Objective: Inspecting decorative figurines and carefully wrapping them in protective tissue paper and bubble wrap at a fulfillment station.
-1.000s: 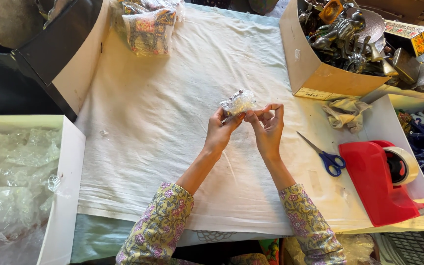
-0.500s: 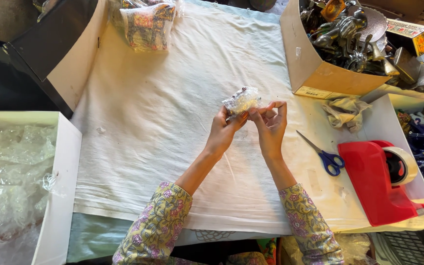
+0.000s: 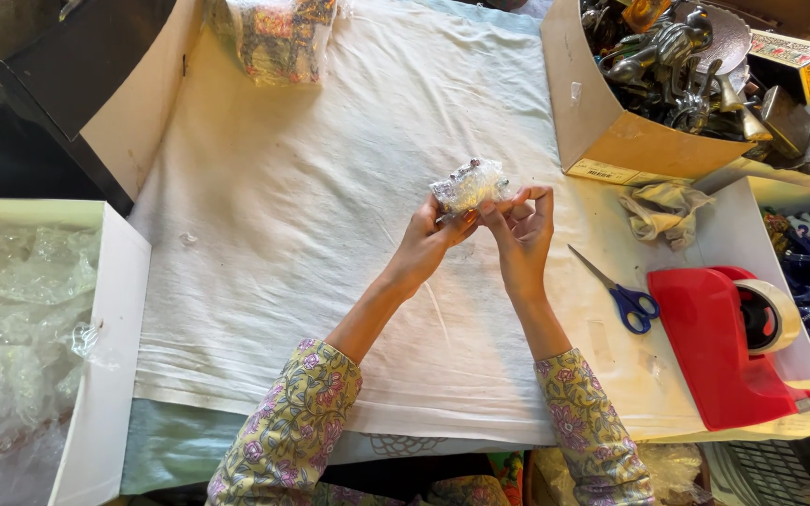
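Observation:
A small object wrapped in clear bubble wrap [image 3: 469,184] is held up over the white cloth [image 3: 330,244] that covers the table. My left hand [image 3: 431,236] grips the bundle from below and the left. My right hand [image 3: 521,225] pinches its right end with the fingertips. Both sleeves are yellow with a flower print. What is inside the wrap cannot be made out.
A cardboard box [image 3: 611,141] of metal ware stands at the back right. Blue-handled scissors [image 3: 622,292], a red tape dispenser [image 3: 729,343] and a crumpled rag [image 3: 664,208] lie at the right. A white box of bubble wrap [image 3: 21,328] is at the left, a wrapped patterned bundle [image 3: 279,36] at the back.
Both hands have stayed together on the bundle, turning it slightly. The view has shifted a little.

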